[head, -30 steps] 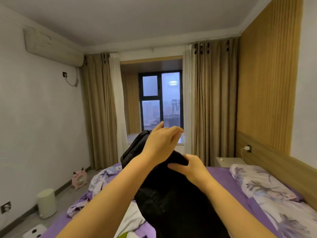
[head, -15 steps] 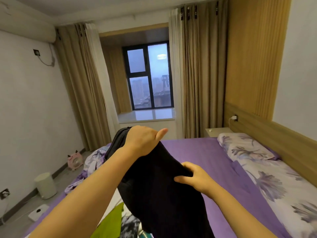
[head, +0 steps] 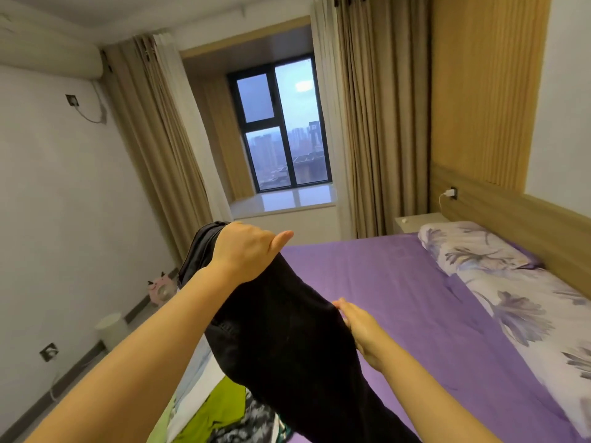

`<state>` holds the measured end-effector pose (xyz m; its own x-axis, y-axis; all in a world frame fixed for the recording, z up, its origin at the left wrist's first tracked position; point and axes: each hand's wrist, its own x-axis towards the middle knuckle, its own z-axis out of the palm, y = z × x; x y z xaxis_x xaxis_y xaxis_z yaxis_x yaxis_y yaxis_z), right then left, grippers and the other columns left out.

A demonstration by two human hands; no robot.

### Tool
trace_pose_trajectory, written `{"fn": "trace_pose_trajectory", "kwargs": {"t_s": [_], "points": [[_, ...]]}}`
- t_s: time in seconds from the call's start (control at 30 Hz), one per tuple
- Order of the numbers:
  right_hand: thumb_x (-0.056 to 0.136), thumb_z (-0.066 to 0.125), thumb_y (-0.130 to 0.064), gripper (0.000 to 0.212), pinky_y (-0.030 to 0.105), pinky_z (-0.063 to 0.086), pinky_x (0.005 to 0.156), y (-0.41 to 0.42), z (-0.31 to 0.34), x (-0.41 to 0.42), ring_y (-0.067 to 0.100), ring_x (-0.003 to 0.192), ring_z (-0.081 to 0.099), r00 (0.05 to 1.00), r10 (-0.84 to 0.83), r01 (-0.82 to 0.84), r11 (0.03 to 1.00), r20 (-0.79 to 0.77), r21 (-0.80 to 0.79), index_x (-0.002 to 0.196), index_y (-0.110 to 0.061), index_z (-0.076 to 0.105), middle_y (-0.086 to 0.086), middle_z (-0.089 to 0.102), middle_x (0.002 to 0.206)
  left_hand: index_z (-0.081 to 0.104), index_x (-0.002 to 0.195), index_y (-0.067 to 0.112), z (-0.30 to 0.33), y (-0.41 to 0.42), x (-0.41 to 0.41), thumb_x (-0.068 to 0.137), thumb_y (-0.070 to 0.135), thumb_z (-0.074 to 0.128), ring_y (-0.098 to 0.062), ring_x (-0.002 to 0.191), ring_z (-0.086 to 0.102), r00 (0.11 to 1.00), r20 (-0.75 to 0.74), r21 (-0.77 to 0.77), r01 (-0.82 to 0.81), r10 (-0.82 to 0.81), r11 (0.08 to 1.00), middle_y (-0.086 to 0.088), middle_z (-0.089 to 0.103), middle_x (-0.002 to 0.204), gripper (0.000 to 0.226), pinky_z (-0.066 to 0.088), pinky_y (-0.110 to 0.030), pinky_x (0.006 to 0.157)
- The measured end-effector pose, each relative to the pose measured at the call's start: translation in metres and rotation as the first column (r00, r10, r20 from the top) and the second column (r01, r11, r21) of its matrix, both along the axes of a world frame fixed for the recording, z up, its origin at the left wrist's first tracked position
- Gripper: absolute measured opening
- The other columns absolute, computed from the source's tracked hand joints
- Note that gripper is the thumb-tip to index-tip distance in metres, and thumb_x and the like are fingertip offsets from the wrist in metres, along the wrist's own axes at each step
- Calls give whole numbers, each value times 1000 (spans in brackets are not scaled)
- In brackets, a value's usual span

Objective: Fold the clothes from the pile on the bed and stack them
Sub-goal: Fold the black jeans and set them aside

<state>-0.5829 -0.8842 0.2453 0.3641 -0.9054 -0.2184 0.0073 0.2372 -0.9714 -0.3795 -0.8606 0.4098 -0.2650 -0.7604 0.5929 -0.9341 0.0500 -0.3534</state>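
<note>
A black garment (head: 281, 340), like dark jeans, hangs in the air above the purple bed (head: 399, 298). My left hand (head: 246, 247) grips its upper end at the far left, thumb sticking out to the right. My right hand (head: 358, 327) holds the garment's right edge lower down, fingers tucked behind the cloth. Below the garment lies the pile of clothes (head: 220, 414), with a lime green piece, a white piece and a dark patterned one showing.
A floral pillow (head: 470, 247) and floral quilt (head: 527, 318) lie along the wooden headboard (head: 511, 215) on the right. A nightstand (head: 415, 222) stands by the curtains. On the floor at left are a white bin (head: 112, 327) and a pink fan (head: 161, 287).
The view has tipped down and to the right. My left hand has kept its grip while the garment stretched out. My right hand has slid along the garment's right edge.
</note>
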Motion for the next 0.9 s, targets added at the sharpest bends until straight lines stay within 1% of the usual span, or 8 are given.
{"fn": "trace_pose_trajectory", "kwargs": {"t_s": [0.13, 0.2, 0.33, 0.4, 0.47, 0.57, 0.73, 0.9], "points": [[100, 44, -14, 24, 35, 45, 66, -2, 12, -1, 24, 66, 52, 984, -84, 39, 963, 158, 267, 83, -3, 56, 13, 53, 71, 50, 47, 17, -5, 11, 15, 93, 63, -4, -18, 39, 47, 998, 59, -40, 15, -12, 999, 3, 50, 43, 85, 44, -29, 65], [94, 51, -3, 14, 31, 40, 64, -5, 18, -7, 21, 69, 51, 985, -87, 48, 967, 148, 251, 83, -11, 52, 11, 53, 75, 53, 48, 18, -7, 16, 23, 94, 63, -5, -17, 40, 47, 997, 79, -61, 2, 2, 998, 4, 51, 44, 87, 42, -29, 65], [87, 62, 3, 43, 25, 46, 78, -8, 40, -25, 17, 89, 61, 990, -44, 35, 997, 135, 72, 121, -24, 53, 6, 63, 103, 54, 48, 18, -8, 23, 36, 95, 65, 3, -15, 39, 47, 995, 98, -103, -24, 34, 994, 5, 51, 44, 84, 44, -29, 60], [85, 66, 1, 50, 21, 48, 78, -6, 51, -31, 13, 97, 61, 999, 52, -51, 992, 3, -113, 128, -22, 54, 1, 61, 108, 55, 51, 19, -5, 25, 38, 93, 69, 4, -15, 41, 49, 992, 107, -95, -58, 68, 994, 5, 53, 46, 83, 46, -31, 59], [84, 69, -6, 36, 19, 48, 77, -6, 59, -36, 12, 99, 60, 974, 71, -136, 943, -214, -303, 116, -21, 63, 1, 61, 111, 55, 50, 19, -1, 27, 35, 91, 70, 2, -15, 41, 49, 990, 108, -93, -83, 93, 992, 5, 52, 45, 84, 46, -31, 59], [85, 69, -21, 7, 26, 46, 73, -10, 60, -52, 14, 87, 57, 868, -126, -202, 794, -480, -573, 92, -19, 69, 2, 62, 93, 50, 48, 18, 1, 29, 24, 90, 69, -3, -15, 39, 46, 988, 100, -75, -113, 120, 991, 5, 49, 43, 85, 45, -30, 59], [96, 53, -30, 9, 19, 43, 74, 3, 25, -79, 9, 90, 56, 949, 7, -163, 865, -314, -474, 97, -22, 56, -6, 60, 95, 45, 51, 20, -20, 25, 1, 82, 74, -7, -16, 42, 44, 994, -55, 24, -95, 96, 995, 1, 52, 47, 81, 38, -28, 50], [100, 44, -32, 13, 14, 40, 60, 9, -2, -91, 5, 78, 54, 896, -160, -120, 811, -414, -573, 98, -21, 49, -6, 57, 89, 32, 50, 20, -57, 18, -16, 80, 75, -3, -16, 43, 33, 980, -132, 211, -116, 146, 971, 4, 35, 47, 71, 28, -27, 45]]}}
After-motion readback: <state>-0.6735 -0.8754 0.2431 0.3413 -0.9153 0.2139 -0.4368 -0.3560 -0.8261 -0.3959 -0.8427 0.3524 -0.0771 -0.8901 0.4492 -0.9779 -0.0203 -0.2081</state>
